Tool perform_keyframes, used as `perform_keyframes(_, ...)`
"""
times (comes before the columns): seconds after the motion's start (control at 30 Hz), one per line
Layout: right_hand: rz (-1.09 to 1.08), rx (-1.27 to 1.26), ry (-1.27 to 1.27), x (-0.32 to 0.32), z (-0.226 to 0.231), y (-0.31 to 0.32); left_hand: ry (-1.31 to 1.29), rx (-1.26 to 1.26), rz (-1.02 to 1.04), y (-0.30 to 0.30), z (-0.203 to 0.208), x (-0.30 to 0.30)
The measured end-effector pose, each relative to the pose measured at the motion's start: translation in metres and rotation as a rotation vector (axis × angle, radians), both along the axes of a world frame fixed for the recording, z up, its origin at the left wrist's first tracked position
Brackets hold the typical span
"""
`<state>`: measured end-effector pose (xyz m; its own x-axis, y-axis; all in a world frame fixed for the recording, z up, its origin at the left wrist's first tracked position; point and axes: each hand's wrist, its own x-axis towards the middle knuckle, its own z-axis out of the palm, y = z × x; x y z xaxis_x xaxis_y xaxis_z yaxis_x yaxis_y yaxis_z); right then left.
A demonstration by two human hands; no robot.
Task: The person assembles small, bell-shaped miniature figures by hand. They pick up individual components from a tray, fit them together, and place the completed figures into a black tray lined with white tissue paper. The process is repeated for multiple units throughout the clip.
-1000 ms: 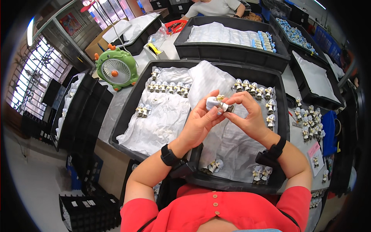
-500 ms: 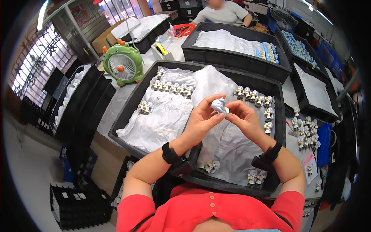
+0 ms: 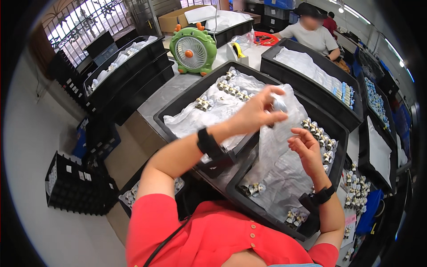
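My left hand (image 3: 259,111) is raised over the black trays, pinching a small figurine (image 3: 279,105) with pale blue-grey hair; motion blurs it. My right hand (image 3: 308,151) hovers over the right tray (image 3: 242,201), its fingers loosely bent and apart, with nothing in them. White crumpled sheets (image 3: 284,164) line that tray. Along its far right side stand several figurines (image 3: 316,131), white and gold with dark bases, and more lie at its near corners. In the left tray (image 3: 165,116), rows of similar figurines (image 3: 233,90) rest on white lining, partly behind my left arm.
A green fan (image 3: 192,51) and a tape dispenser (image 3: 237,52) stand beyond the trays. Another black tray (image 3: 307,75) holds blue pieces; a person (image 3: 309,35) sits behind it. Many figurines (image 3: 357,189) crowd the table at right. Stacked black trays (image 3: 129,80) stand at left.
My right hand has let go of the figurine and drawn apart. My left hand alone now holds it, farther from my right hand. The whole view has swung toward the left.
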<state>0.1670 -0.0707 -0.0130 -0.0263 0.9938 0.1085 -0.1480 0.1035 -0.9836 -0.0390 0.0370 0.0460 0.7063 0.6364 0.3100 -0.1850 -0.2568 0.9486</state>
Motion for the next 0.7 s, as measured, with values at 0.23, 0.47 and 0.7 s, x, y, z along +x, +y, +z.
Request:
perform_keyframes(0.23,-0.079,0.059,-0.031,0.01,-0.001,0.01,0.782,0.511,0.489,0.103,-0.025,-0.087)
perform_keyframes(0.47,-0.181,0.057,-0.092,0.018,0.001,0.01,1.123,0.439,0.561,0.129,-0.065,-0.099)
perform_keyframes(0.7,-0.497,0.145,0.001,0.039,0.004,0.016,1.071,0.717,0.447,0.151,-0.124,-0.111)
